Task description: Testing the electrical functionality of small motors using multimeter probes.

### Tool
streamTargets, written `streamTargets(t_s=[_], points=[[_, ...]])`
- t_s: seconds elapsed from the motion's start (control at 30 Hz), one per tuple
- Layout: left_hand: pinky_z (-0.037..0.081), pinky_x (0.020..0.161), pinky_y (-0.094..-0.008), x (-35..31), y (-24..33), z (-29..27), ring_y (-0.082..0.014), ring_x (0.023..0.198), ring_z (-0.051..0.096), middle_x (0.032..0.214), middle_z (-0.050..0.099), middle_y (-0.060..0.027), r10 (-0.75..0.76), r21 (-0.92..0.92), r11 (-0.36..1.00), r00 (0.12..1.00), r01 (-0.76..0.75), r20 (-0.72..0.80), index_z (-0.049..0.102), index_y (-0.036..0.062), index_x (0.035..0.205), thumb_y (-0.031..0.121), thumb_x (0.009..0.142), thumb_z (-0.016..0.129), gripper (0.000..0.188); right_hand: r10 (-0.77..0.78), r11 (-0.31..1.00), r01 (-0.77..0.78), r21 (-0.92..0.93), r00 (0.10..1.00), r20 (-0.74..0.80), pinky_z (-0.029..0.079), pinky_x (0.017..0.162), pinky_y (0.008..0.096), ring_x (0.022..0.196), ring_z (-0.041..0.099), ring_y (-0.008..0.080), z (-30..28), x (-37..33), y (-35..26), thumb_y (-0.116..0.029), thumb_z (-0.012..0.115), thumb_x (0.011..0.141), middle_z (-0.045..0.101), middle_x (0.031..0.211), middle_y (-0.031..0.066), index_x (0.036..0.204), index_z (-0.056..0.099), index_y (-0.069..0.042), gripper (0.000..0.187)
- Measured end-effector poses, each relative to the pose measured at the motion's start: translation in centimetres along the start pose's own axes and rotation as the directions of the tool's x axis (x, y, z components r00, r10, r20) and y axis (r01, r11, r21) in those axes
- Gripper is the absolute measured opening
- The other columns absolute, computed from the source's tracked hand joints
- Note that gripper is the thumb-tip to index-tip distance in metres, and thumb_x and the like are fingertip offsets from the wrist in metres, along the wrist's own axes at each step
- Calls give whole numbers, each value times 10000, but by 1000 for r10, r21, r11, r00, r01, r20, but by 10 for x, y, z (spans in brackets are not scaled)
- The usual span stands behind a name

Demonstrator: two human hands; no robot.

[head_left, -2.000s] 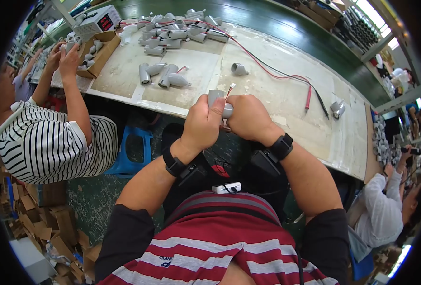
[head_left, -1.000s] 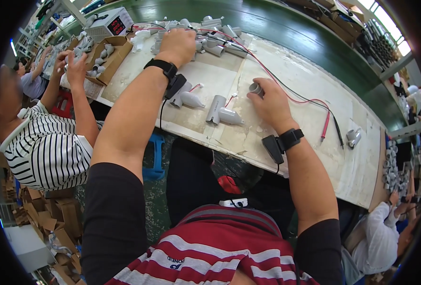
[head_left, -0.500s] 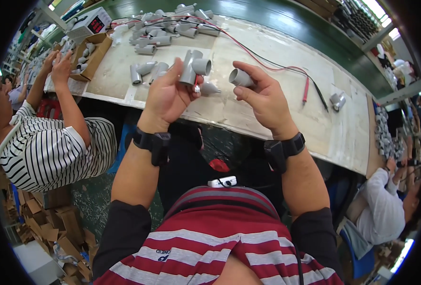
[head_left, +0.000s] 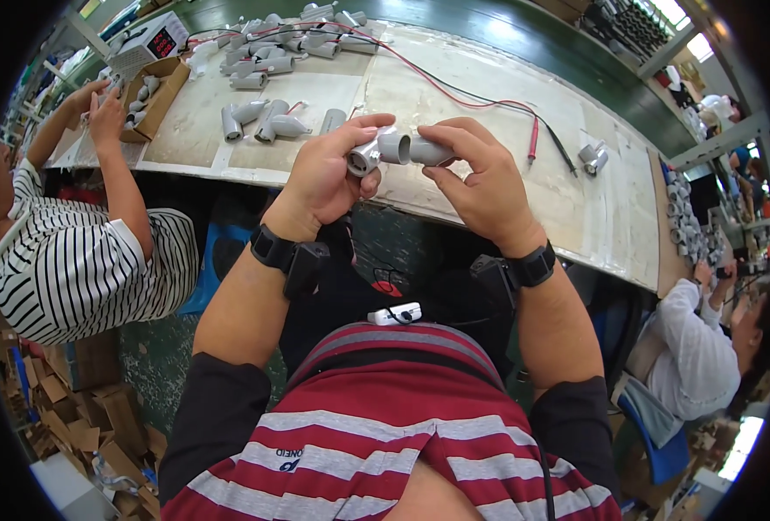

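My left hand is closed around a grey T-shaped plastic housing, whose short side tube points right. Between the thumb and fingers of my right hand is a grey plastic cup-shaped piece. Its end lies very close to the side tube's mouth; whether the two touch I cannot tell. Behind my left hand, a grey tubular part lies on the worktable. Farther left on it are two grey branched housings, one beside the other.
A pile of grey housings lies at the back left, near a box-shaped instrument and a cardboard box. Red and black probes lie right of my hands, near another grey part. People sit on both sides.
My left hand has turned the housing so its side tube faces the cup-shaped piece. Both pieces are now almost end to end. The red wire seen under the housing is now out of sight.
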State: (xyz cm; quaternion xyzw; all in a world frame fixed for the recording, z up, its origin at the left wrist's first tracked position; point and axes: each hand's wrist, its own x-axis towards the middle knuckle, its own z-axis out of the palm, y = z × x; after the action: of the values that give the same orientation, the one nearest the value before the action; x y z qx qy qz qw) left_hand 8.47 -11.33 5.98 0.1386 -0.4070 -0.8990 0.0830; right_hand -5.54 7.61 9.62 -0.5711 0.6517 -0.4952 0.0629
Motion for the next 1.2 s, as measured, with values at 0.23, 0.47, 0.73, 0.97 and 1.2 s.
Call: streamTargets(t_s=[0.23, 0.47, 0.73, 0.97, 1.2], points=[[487, 604, -301, -8, 7, 10, -192, 711, 653, 908, 649, -84, -6, 79, 997, 1000, 6, -5, 645, 30, 1315, 310, 1062, 541, 392, 32, 998, -26, -65, 995, 99, 549, 794, 304, 903, 681, 211, 0, 8, -5, 18, 771, 834, 686, 1051, 112, 1238, 683, -7, 414], [542, 824, -304, -17, -8, 11, -173, 926, 667, 1168, 643, -96, 104, -34, 994, 995, -104, 11, 506, 41, 1468, 284, 1018, 642, 529, 351, 884, -374, 280, 927, 132, 540, 715, 259, 776, 655, 127, 7, 4, 1, -60, 753, 927, 708, 942, 71, 1244, 680, 32, 338], [534, 899, -279, -22, -5, -5, -129, 1113, 617, 1366, 561, -54, 39, 411, 907, 989, -96, 146, 422, 62, 1445, 60, 841, 827, 727, 442, 757, -515, 402, 857, 266, 525, 652, 239, 702, 631, 92, 8, 1, 6, -101, 735, 965, 705, 891, 53, 1244, 671, 54, 325], [518, 697, -238, -24, -2, -5, -113, 830, 641, 934, 639, -32, 84, 394, 910, 988, -128, 127, 543, 78, 1190, 86, 880, 808, 408, 343, 902, -402, 160, 890, 300, 536, 674, 241, 733, 641, 92, 7, -1, -13, -94, 739, 955, 706, 895, 55, 1229, 672, 52, 318], [497, 635, -249, -27, -5, -1, -114, 759, 628, 864, 647, -20, 49, 326, 942, 993, -81, 104, 552, 82, 1147, 96, 887, 810, 366, 110, 994, -111, -2, 980, 165, 542, 688, 242, 748, 648, 90, 17, -12, -5, -96, 739, 953, 713, 908, 56, 1234, 670, 48, 324]])
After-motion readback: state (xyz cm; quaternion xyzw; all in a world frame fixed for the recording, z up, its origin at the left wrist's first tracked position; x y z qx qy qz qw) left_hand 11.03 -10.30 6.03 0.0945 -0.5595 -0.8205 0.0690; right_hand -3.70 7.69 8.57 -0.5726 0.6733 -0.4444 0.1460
